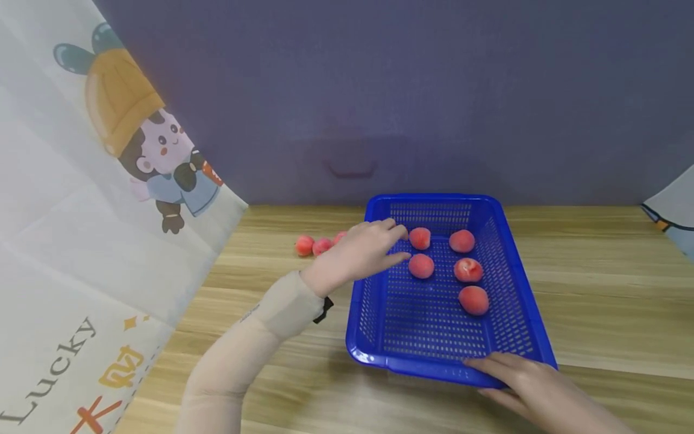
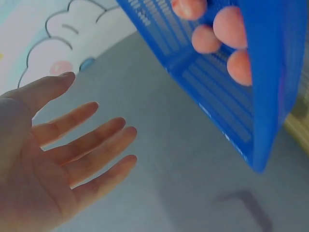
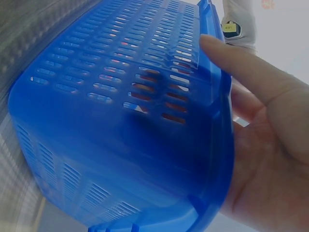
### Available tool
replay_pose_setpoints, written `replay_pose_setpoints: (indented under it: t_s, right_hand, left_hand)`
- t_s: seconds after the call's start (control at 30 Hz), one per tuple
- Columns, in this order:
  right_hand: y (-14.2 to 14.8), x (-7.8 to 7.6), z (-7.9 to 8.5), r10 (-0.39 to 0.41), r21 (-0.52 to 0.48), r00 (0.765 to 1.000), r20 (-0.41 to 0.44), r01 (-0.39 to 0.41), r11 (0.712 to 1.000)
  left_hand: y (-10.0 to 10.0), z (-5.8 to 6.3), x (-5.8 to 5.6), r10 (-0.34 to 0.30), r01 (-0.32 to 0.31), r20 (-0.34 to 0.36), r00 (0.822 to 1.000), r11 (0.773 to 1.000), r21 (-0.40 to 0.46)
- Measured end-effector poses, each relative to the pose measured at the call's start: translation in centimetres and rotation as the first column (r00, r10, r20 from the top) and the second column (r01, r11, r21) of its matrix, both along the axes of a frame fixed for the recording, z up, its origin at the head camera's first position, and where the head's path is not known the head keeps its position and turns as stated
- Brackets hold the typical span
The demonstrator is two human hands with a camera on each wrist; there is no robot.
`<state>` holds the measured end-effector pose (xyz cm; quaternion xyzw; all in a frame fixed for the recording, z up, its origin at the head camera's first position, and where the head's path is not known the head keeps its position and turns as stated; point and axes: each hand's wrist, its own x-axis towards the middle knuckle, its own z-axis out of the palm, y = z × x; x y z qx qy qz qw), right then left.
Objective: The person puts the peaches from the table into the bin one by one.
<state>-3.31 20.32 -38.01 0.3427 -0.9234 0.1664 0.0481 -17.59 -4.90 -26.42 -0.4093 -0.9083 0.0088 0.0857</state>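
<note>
A blue plastic basket point(image 1: 434, 371) with slotted walls stands on the wooden table. Inside it lie several reddish peaches; one peach point(image 1: 468, 270) has a pale, torn-looking patch of skin. My left hand point(image 1: 362, 248) reaches over the basket's left side, close to two peaches at the back left. In the left wrist view its fingers point(image 2: 104, 140) are spread and the palm holds nothing. My right hand point(image 3: 270, 150) grips the near right rim of the basket, thumb outside and fingers over the inner side. Further peaches point(image 1: 305, 245) lie on the table left of the basket, partly hidden behind my left forearm.
The wooden table point(image 1: 596, 289) runs back to a dark grey-blue panel point(image 1: 461, 102), close behind the basket's far rim. A white printed cloth point(image 1: 81, 253) with a cartoon figure borders the left side. Another patterned cloth point(image 1: 675, 208) shows at the right edge.
</note>
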Motion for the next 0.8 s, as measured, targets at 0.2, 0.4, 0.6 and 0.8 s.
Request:
replay_pose_setpoints:
  t_s: [0.2, 0.4, 0.6, 0.8]
  right_hand:
    - [0.0, 0.0, 0.2, -0.023, 0.022, 0.993, 0.113, 0.021, 1.0]
    - [0.0, 0.1, 0.3, 0.006, 0.003, 0.999, 0.043, -0.006, 1.0]
    - [0.0, 0.1, 0.4, -0.007, 0.009, 0.997, 0.074, 0.007, 1.0]
    - [-0.1, 0.1, 0.4, -0.046, 0.025, 0.99, 0.137, 0.043, 0.999]
  left_hand:
    - [-2.4, -0.1, -1.0, 0.059, -0.059, 0.003, 0.998, 0.984, 0.166]
    - [-4.4, -1.2, -2.5, 0.145, -0.149, 0.038, 0.989, 0.949, 0.277]
    - [-6.3, -2.6, -4.4, 0.218, -0.247, 0.119, 0.969, 0.904, 0.35]
    - [-8.2, -3.9, -5.9, 0.257, -0.309, 0.178, 0.95, 0.863, 0.401]
